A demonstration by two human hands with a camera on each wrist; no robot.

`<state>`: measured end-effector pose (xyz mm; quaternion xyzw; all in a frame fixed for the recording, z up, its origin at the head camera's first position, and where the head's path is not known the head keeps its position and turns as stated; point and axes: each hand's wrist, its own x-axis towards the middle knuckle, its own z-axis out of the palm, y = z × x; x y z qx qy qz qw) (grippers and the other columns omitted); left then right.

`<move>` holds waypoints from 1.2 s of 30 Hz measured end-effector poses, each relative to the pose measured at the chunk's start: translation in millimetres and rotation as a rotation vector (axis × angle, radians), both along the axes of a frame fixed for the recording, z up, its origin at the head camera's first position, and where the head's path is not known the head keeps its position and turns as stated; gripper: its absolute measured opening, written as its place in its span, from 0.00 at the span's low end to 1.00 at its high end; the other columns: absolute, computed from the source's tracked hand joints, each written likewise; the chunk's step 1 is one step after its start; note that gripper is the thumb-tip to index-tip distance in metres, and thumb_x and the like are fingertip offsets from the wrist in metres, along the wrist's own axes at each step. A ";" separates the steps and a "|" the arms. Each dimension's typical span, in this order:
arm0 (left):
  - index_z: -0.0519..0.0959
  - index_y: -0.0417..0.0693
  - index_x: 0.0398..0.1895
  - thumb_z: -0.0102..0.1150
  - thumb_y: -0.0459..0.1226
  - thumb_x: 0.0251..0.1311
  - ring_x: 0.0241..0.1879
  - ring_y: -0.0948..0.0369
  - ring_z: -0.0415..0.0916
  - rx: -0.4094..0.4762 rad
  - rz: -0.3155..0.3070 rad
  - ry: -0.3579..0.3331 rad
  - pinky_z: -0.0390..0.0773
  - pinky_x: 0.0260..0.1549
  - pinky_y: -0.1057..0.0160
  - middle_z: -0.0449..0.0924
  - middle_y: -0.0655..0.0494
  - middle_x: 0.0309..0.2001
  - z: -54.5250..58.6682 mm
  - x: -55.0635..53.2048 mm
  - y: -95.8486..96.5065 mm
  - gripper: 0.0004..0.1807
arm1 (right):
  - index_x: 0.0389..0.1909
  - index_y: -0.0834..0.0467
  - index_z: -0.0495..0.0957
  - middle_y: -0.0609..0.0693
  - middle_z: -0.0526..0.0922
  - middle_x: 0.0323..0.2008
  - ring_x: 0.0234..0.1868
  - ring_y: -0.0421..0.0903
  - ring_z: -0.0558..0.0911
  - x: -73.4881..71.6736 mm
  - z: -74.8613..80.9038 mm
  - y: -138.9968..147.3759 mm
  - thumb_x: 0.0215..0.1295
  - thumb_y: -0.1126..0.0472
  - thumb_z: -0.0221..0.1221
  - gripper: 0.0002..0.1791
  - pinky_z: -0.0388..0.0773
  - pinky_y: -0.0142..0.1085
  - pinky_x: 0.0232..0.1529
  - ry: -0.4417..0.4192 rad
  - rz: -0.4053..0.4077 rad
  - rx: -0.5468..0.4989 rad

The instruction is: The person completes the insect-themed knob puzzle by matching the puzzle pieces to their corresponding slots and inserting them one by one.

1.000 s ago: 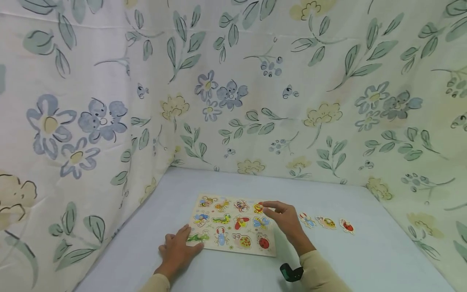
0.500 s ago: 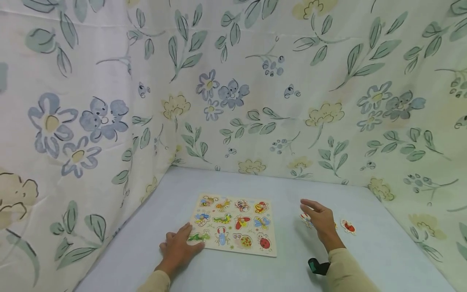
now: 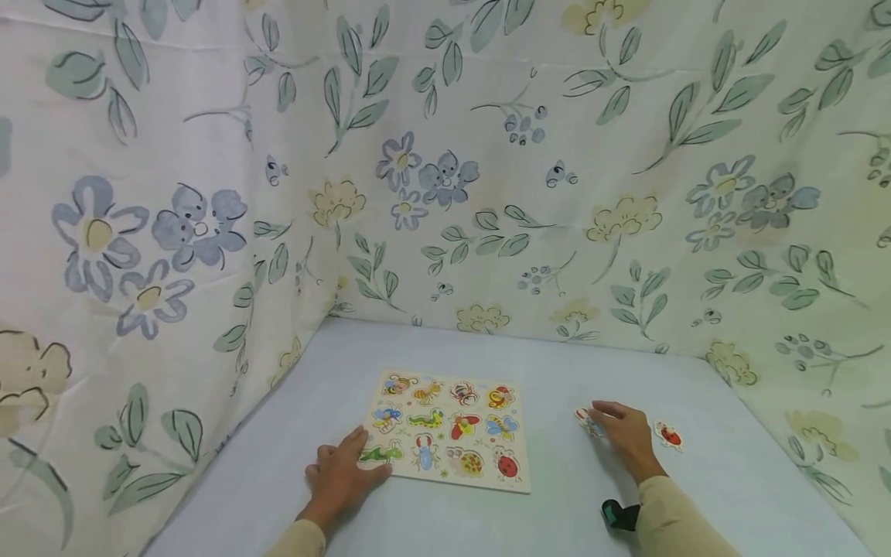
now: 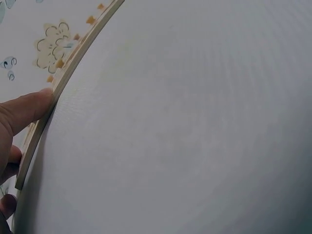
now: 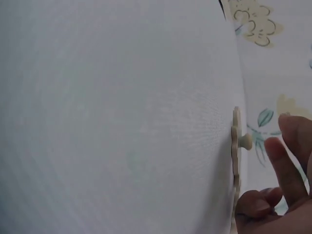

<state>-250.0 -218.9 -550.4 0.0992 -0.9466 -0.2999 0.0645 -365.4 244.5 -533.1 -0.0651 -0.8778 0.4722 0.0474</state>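
Note:
A wooden insect puzzle board lies on the white table, its pictures in rows. My left hand rests at its near left corner, thumb along the front edge; in the left wrist view the thumb touches that edge. To the right of the board, my right hand is over the loose pieces. Its fingertips overlap a blue beetle piece. In the right wrist view, spread fingers are close to a piece's small knob, with a gap between. Beyond the hand lies a red ladybug piece.
Floral cloth hangs behind the table and along both sides. A dark device sits at my right wrist. Small orange knobs stick up from the board in the left wrist view. A snail piece under my right hand is hidden.
My right hand has left the board's far right corner, where a yellow and red insect now shows fully, and moved right and down to the loose pieces. The left hand has stayed put.

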 end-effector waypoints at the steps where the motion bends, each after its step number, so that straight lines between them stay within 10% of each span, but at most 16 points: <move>1: 0.70 0.43 0.66 0.72 0.56 0.44 0.47 0.48 0.60 -0.004 0.001 0.004 0.56 0.42 0.44 0.64 0.49 0.69 0.2 -0.3 0.4 0.47 | 0.56 0.65 0.77 0.67 0.71 0.61 0.65 0.66 0.61 -0.2 -0.7 0.7 0.66 0.49 0.59 0.26 0.58 0.59 0.59 -0.003 -0.004 0.026; 11: 0.71 0.42 0.66 0.71 0.57 0.44 0.47 0.47 0.60 -0.013 -0.004 0.023 0.56 0.42 0.44 0.64 0.49 0.68 1.4 -2.7 1.7 0.46 | 0.45 0.64 0.84 0.63 0.82 0.46 0.48 0.60 0.76 -3.8 -5.0 3.3 0.63 0.57 0.62 0.16 0.71 0.49 0.40 0.026 -0.046 0.214; 36: 0.71 0.41 0.65 0.71 0.57 0.44 0.46 0.47 0.60 -0.001 0.004 0.050 0.55 0.41 0.44 0.66 0.48 0.67 -1.7 6.1 1.6 0.47 | 0.38 0.63 0.86 0.64 0.83 0.43 0.50 0.65 0.75 -5.3 -12.4 -1.0 0.61 0.60 0.62 0.11 0.66 0.56 0.46 0.129 -0.029 0.309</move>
